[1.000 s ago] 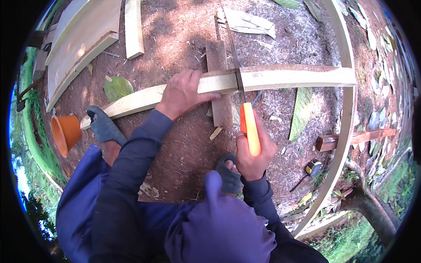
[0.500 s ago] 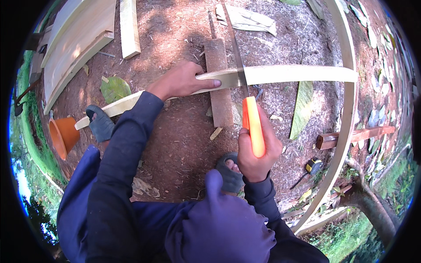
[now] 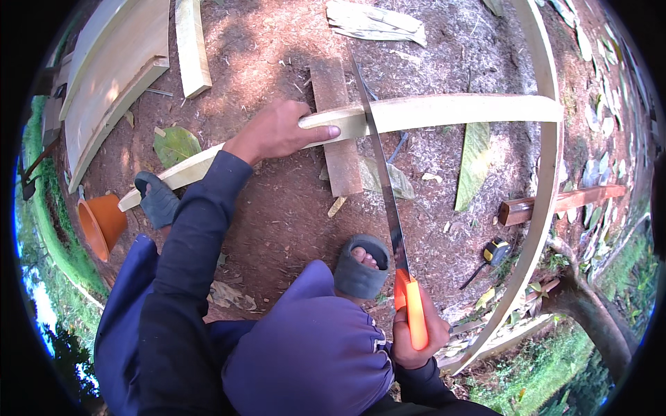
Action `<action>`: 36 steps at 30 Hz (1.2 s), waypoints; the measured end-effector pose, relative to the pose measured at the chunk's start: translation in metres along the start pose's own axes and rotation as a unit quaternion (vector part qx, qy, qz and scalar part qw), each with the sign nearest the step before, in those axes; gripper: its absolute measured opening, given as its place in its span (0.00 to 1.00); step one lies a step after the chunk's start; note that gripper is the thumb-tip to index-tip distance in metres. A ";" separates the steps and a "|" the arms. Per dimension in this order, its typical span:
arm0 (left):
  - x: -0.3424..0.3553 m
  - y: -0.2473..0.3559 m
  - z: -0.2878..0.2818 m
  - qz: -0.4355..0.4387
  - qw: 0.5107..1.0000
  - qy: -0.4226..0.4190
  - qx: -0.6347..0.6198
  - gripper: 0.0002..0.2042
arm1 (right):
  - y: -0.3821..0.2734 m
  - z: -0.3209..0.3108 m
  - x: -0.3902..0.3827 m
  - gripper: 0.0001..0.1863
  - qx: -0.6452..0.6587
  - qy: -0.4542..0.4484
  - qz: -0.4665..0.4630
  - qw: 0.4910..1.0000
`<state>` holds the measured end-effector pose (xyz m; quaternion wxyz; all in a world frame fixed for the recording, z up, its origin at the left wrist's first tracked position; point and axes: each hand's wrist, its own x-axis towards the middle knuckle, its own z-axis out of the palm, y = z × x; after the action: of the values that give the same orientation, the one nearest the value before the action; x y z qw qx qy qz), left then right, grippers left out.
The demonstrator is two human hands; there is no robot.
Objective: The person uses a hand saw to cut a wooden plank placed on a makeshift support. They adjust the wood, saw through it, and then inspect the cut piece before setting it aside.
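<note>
the left hand, at eleven o'clock, clasps the pale board, which spans twelve o'clock over a brown plank; the right hand, at five o'clock, curls around the orange-handled saw, its blade crossing the board toward one o'clock.

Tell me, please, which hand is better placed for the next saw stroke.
Probably the right hand: it grips the orange saw handle, and the blade lies across the pale board. The left hand is clasped on that board left of the blade, so it seems better placed for steadying.
</note>
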<state>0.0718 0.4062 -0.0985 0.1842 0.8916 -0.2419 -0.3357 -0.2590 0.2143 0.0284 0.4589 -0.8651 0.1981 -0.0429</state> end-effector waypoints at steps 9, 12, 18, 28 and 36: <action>0.007 -0.010 -0.009 -0.013 0.998 -0.046 -0.032 0.38 | 0.009 0.014 0.030 0.32 -0.006 -0.005 -0.052 0.999; 0.015 -0.012 -0.005 0.005 0.999 -0.031 -0.032 0.38 | 0.015 -0.011 -0.002 0.34 -0.010 -0.003 -0.037 0.999; 0.022 -0.030 0.003 0.044 0.995 -0.020 -0.085 0.44 | -0.009 0.049 0.095 0.32 0.057 -0.004 -0.041 0.998; 0.021 -0.016 -0.004 0.009 0.998 -0.035 -0.047 0.38 | 0.002 0.054 0.092 0.32 0.037 0.024 -0.064 0.997; 0.018 -0.018 -0.006 0.002 0.998 -0.054 -0.035 0.38 | 0.016 0.005 0.009 0.32 -0.050 -0.015 -0.044 0.998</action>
<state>0.0934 0.4126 -0.1121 0.2026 0.8649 -0.2411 -0.3908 -0.2538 0.2071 0.0116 0.4157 -0.8953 0.1550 -0.0400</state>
